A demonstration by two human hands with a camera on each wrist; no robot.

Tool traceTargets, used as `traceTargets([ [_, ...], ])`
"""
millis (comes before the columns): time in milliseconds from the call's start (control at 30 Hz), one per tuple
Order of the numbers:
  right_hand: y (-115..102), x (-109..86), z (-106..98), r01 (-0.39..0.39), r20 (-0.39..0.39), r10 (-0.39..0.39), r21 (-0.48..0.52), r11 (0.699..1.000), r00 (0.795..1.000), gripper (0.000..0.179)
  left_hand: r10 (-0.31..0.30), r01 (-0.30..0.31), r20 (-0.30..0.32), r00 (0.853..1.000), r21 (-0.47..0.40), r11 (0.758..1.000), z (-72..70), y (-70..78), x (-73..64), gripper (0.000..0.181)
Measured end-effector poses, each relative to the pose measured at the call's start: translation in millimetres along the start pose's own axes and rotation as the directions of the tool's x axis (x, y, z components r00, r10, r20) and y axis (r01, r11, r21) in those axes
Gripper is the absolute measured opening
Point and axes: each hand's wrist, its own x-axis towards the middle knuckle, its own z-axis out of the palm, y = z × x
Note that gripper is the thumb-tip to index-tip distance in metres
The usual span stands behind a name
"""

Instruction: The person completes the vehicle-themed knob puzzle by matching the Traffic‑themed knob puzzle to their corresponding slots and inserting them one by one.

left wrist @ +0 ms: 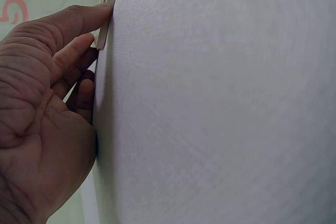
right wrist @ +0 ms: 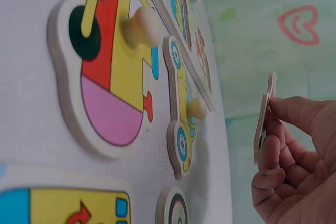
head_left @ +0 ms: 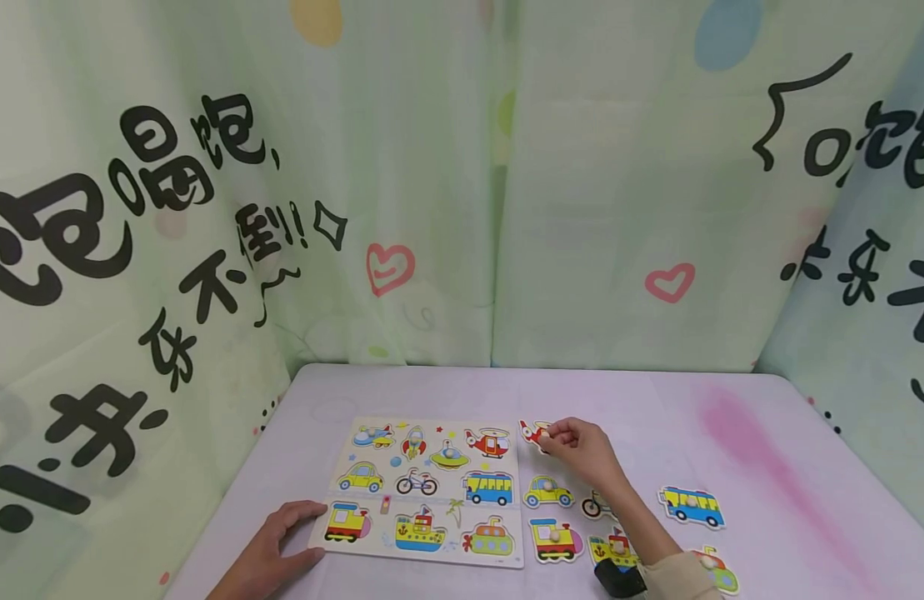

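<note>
My right hand (head_left: 585, 450) pinches a red-and-white helicopter puzzle piece (head_left: 531, 433) just past the puzzle board's upper right corner. In the right wrist view, that helicopter piece (right wrist: 262, 121) shows edge-on between thumb and fingers, raised off the table. My left hand (head_left: 276, 546) rests at the left edge of the wooden puzzle board (head_left: 432, 557), fingertips and thumb touching its rim near the lower left corner. The left wrist view shows the thumb (left wrist: 79, 19) against the board's thin edge. Printed vehicles cover the board, among them a red helicopter picture (head_left: 488, 443).
Right of the board lie loose knobbed pieces: a yellow car (head_left: 548, 492), a train (head_left: 556, 542), a bus (head_left: 691, 507), and a bicycle (head_left: 592, 506), ship (head_left: 607, 546) and submarine (head_left: 720, 573) partly behind the right arm. Printed curtains (head_left: 581, 208) stand behind the table (head_left: 799, 517).
</note>
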Motion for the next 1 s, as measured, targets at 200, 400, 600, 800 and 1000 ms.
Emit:
traceTargets([
  [200,-7,-0.7,14,0.000,0.020,0.000,0.020,1.000,1.000,0.018,-0.026,0.026,-0.007,1.000,-0.003,1.000,0.5,-0.1,-1.0,0.062],
  [400,-14,-0.9,26,0.015,0.036,-0.016,0.034,0.999,0.999,0.017,0.009,-0.009,-0.002,1.000,0.005,1.000,0.0,0.8,-1.9,0.059],
  [600,-19,1.6,37,0.030,0.051,-0.033,0.046,0.998,0.998,0.015,0.023,-0.023,0.001,1.000,0.004,1.000,-0.8,1.9,-2.1,0.058],
  [800,-24,6.5,45,0.058,0.055,-0.060,0.022,0.998,0.997,0.014,-0.011,0.011,-0.002,1.000,0.009,1.000,0.1,2.9,-1.6,0.060],
  [1000,-29,12.0,54,0.058,0.067,-0.058,0.005,0.998,0.996,0.015,-0.023,0.023,-0.009,1.000,0.007,1.000,0.8,3.9,-1.2,0.060],
])
